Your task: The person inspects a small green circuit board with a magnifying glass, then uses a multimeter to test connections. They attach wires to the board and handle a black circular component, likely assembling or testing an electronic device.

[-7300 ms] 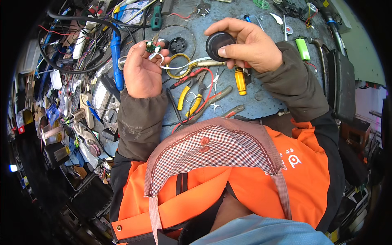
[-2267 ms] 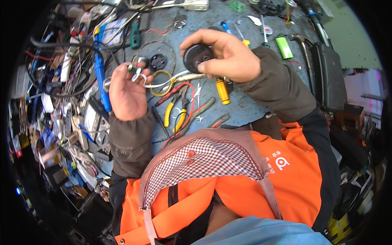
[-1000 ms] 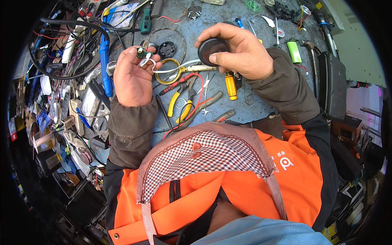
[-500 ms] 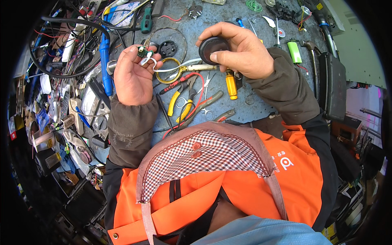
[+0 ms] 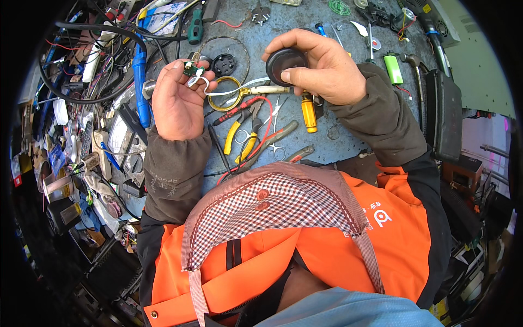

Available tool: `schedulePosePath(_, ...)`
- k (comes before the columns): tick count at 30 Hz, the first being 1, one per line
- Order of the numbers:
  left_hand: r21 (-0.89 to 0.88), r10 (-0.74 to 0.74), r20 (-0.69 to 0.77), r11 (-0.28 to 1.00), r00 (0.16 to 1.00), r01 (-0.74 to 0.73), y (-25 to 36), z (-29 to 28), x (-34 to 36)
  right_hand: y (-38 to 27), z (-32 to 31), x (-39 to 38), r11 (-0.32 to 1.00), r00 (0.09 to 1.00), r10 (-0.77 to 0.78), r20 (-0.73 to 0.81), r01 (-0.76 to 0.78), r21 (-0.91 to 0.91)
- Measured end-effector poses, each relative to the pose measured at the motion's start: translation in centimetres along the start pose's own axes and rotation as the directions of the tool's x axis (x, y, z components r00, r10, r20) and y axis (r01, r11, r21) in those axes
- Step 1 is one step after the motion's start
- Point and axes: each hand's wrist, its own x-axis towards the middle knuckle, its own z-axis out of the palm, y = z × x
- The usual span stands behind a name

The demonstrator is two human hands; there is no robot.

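My left hand [image 5: 178, 103] is closed on a small green circuit board [image 5: 193, 69] with white connectors, held up between thumb and fingers. A white cable [image 5: 223, 94] leaves the board and runs to a round black disc-shaped part [image 5: 285, 66], which my right hand [image 5: 329, 71] grips by its edge, thumb across its face. Under the cable lies a magnifying glass [image 5: 216, 103] with a gold rim and pale handle. A black round cap [image 5: 223, 64] with holes rests just right of my left fingers. A screwdriver with a yellow handle [image 5: 309, 114] lies below my right hand.
Yellow-handled pliers [image 5: 239, 136], scissors [image 5: 277, 150] and a red test probe [image 5: 234, 112] lie nearer me. A blue soldering iron [image 5: 140, 87] and tangled cables crowd the left side. To the right are a green battery [image 5: 392, 69], a hammer [image 5: 417, 68] and a black case [image 5: 444, 114].
Almost nothing differs. The black disc has tilted or shifted very slightly in my right hand; my left hand and the board keep their place.
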Motion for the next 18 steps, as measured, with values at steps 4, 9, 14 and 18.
schedulePosePath(4,0.0,0.004,0.004,1.0,1.0,-0.004,0.0,0.0,0.0,0.2,0.0,0.0,1.0,1.0,-0.014,-0.004,0.014,0.005)
schedulePosePath(9,-0.004,-0.003,-0.004,1.0,1.0,0.003,0.1,-0.1,0.0,-0.6,0.2,-0.1,0.999,0.999,0.032,-0.022,-0.031,0.03)
schedulePosePath(14,-0.021,-0.011,-0.019,1.0,1.0,0.011,0.0,-0.1,0.1,-0.5,-0.2,-0.1,0.993,0.997,0.078,0.002,-0.078,0.086)
schedulePosePath(18,-0.02,-0.017,-0.024,1.0,1.0,0.016,0.0,0.0,0.1,-0.1,-0.3,-0.1,0.99,0.998,0.046,0.033,-0.05,0.13)
